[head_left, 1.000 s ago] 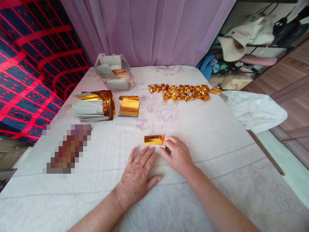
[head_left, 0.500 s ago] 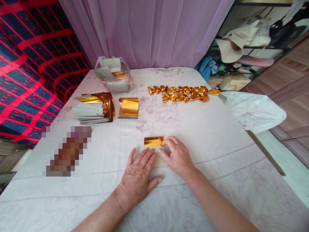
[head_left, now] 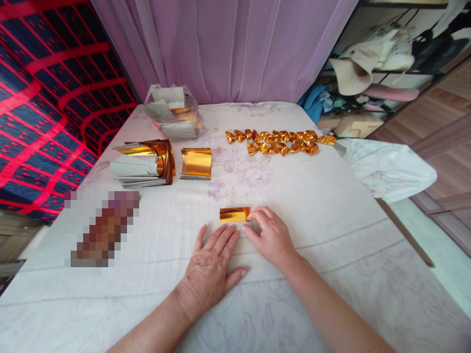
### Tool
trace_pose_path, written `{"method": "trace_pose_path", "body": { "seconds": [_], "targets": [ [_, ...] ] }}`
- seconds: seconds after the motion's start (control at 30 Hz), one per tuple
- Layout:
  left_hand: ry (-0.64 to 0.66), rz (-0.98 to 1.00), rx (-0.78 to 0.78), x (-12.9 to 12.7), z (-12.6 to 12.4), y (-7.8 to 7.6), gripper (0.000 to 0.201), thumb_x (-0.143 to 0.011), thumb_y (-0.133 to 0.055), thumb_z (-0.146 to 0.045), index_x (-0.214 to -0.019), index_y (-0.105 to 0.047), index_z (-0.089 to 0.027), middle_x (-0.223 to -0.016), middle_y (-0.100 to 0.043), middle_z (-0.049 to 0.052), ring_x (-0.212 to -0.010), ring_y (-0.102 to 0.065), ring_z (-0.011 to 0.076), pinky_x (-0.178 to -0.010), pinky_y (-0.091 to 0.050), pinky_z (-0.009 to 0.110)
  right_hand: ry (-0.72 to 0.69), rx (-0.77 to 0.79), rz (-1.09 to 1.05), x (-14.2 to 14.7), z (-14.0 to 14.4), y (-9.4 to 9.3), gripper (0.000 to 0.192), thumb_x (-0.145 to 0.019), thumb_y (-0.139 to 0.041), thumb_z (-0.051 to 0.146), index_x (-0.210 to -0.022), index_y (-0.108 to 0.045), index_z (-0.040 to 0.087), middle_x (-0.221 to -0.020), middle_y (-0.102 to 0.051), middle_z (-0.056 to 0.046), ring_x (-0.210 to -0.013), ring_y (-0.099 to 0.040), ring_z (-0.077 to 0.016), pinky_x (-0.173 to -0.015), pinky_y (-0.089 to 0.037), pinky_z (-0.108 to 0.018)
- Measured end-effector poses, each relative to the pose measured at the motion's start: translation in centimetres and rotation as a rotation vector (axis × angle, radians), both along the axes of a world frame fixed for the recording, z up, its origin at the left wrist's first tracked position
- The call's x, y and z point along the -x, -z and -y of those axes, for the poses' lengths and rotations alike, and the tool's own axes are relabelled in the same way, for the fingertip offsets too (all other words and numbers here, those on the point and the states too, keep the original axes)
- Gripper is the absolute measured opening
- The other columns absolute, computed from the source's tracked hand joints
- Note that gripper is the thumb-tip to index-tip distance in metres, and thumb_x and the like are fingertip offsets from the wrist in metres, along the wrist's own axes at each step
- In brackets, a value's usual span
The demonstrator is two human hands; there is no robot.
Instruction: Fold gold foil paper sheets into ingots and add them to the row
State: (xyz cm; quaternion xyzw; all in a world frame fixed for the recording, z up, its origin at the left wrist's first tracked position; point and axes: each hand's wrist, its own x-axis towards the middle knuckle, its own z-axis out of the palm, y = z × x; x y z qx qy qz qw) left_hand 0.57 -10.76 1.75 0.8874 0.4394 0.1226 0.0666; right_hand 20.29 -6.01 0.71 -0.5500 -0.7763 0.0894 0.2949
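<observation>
A small strip of gold foil paper (head_left: 234,214) lies on the tablecloth in front of me, longer from side to side than from front to back. My left hand (head_left: 211,262) rests palm down just below it, fingers stretched out and thumb apart, holding nothing. At the strip's right end is my right hand (head_left: 270,233), its fingers curled and its fingertips on that end. The thumb is close to the index finger, and the covered corner of the foil is hidden.
A large stack of gold-and-grey foil paper (head_left: 143,166) and a smaller stack (head_left: 196,163) sit to the left. Behind them stands a clear plastic bag (head_left: 176,117) of sheets. Twisted gold foil pieces (head_left: 283,142) lie in rows at the back right. A blurred-out patch (head_left: 105,230) covers something at left.
</observation>
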Motion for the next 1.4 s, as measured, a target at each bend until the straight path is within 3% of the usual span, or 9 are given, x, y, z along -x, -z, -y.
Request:
{"method": "trace_pose_path", "body": {
  "seconds": [0.37,0.63,1.4],
  "targets": [
    [-0.017,0.009,0.004,0.00,0.04,0.03,0.065,-0.092,-0.048,-0.057,-0.141,-0.046,-0.015,-0.145,-0.051,0.012,-0.132,-0.045,0.0306,-0.118,-0.016,0.056,-0.005,0.028,-0.032,-0.37,-0.11,-0.08,0.004,-0.085,-0.058,0.021,-0.087,-0.061,0.022,-0.095,-0.066,-0.006,-0.089,-0.063,-0.0197,-0.081,-0.049,-0.033],
    [0.004,-0.045,0.003,-0.01,-0.02,-0.05,0.065,-0.090,-0.053,-0.052,-0.141,-0.044,-0.012,-0.144,-0.051,0.014,-0.134,-0.043,0.0328,-0.114,-0.025,0.057,0.001,0.048,-0.025,-0.30,-0.23,-0.08,0.003,-0.086,-0.059,0.020,-0.084,-0.060,0.022,-0.093,-0.065,-0.005,-0.088,-0.062,-0.0193,-0.081,-0.048,-0.032],
    [-0.012,0.002,0.002,0.00,-0.04,0.05,0.065,-0.092,-0.047,-0.058,-0.140,-0.047,-0.014,-0.144,-0.052,0.011,-0.133,-0.045,0.0309,-0.117,-0.016,0.056,-0.037,0.038,-0.031,-0.20,-0.11,-0.29,0.010,-0.088,-0.055,0.018,-0.082,-0.061,0.023,-0.093,-0.065,-0.005,-0.090,-0.061,-0.0197,-0.082,-0.048,-0.033]
  ]
}}
